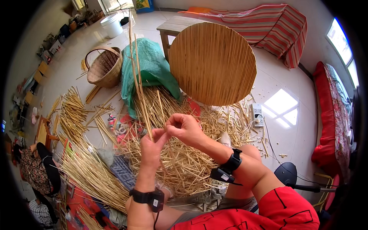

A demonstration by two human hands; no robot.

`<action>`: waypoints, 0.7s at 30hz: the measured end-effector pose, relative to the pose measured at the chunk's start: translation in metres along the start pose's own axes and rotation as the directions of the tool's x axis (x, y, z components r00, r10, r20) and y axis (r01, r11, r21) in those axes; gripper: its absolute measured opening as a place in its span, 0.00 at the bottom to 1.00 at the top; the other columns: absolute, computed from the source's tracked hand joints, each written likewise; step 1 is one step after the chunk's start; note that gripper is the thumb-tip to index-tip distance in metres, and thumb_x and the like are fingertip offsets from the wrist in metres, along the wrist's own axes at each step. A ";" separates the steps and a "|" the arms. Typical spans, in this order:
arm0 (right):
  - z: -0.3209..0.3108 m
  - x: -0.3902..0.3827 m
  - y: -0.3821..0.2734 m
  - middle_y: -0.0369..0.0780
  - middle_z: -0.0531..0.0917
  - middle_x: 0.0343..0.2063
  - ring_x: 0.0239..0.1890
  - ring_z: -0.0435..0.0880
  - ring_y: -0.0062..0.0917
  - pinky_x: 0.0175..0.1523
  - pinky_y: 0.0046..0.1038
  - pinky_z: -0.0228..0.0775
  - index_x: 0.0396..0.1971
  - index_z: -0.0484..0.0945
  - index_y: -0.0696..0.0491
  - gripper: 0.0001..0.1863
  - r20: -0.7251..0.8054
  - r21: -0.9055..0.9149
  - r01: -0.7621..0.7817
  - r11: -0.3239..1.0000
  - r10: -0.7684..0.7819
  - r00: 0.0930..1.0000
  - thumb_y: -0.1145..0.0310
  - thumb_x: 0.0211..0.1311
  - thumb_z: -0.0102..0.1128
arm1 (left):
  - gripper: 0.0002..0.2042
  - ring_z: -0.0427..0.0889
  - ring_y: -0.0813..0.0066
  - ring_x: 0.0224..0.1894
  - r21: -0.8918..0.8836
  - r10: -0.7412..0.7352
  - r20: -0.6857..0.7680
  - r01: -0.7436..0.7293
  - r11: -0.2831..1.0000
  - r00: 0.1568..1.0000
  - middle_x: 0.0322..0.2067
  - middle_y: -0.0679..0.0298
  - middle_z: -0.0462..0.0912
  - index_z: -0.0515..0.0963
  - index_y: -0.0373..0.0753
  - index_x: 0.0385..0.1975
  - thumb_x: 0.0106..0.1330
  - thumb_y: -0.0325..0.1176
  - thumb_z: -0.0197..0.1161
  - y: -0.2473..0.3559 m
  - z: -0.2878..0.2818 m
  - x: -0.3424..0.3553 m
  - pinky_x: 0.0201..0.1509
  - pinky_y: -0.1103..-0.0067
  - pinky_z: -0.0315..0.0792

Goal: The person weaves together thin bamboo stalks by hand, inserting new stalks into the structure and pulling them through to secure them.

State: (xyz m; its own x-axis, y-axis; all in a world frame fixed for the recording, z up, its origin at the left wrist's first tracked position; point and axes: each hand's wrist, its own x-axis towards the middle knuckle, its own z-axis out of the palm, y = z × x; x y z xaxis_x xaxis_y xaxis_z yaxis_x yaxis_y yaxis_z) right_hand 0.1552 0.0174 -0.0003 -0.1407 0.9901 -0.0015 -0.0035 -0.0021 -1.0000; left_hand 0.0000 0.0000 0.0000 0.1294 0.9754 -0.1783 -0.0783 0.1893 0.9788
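Note:
My left hand (150, 145) is closed round a few long, dry straw stalks (138, 82), which rise steeply toward the top of the view. Close beside it, my right hand (184, 129) is bent in a pinch, its fingertips nearly meeting the left thumb. What the right fingers grip is too small to make out; a short stalk (160, 103) ends near them. Below both hands spreads a loose heap of cut straw pieces (184, 168). Just beyond them, a bundle of stalks (153, 107) pokes out of a green woven sack (143, 55).
A round panel of stalks (212, 63) leans against a wooden bench (178, 25). Left stand a wicker basket (103, 68) and white bucket (111, 26). Straw bundles (90, 168) lie at left, near another person (36, 168). A power strip (257, 115) with a cord lies right.

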 end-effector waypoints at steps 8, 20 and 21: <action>-0.002 0.000 -0.004 0.36 0.81 0.21 0.25 0.79 0.15 0.31 0.19 0.72 0.27 0.77 0.61 0.07 0.034 0.018 -0.022 1.000 0.022 0.999 0.72 0.54 0.58 | 0.06 0.77 0.84 0.32 -0.008 -0.012 0.032 0.012 1.000 0.999 0.29 0.68 0.81 0.78 0.32 0.33 0.63 0.29 0.63 0.003 -0.001 -0.001 0.39 0.87 0.70; -0.001 0.000 -0.006 0.38 0.81 0.20 0.24 0.81 0.17 0.30 0.20 0.73 0.27 0.77 0.63 0.06 -0.005 0.091 0.031 0.995 -0.030 1.000 0.75 0.55 0.56 | 0.05 0.76 0.85 0.30 -0.035 -0.009 0.030 0.010 0.999 1.000 0.28 0.68 0.81 0.79 0.32 0.32 0.62 0.28 0.63 0.001 -0.003 0.001 0.36 0.88 0.69; -0.001 -0.001 -0.007 0.38 0.81 0.20 0.24 0.81 0.17 0.30 0.19 0.73 0.27 0.77 0.63 0.06 -0.012 0.060 0.038 0.997 -0.038 0.999 0.75 0.55 0.57 | 0.05 0.77 0.85 0.30 -0.010 -0.004 0.027 0.004 1.000 1.000 0.28 0.68 0.81 0.79 0.32 0.32 0.62 0.28 0.63 0.001 -0.003 0.001 0.36 0.87 0.69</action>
State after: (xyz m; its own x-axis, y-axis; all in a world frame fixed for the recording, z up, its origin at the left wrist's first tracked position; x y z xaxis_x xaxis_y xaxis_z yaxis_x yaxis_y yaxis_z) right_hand 0.1565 0.0169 0.0065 -0.1284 0.9911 0.0361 -0.0682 0.0275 -0.9973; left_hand -0.0029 0.0014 0.0005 0.1562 0.9713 -0.1796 -0.0876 0.1947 0.9769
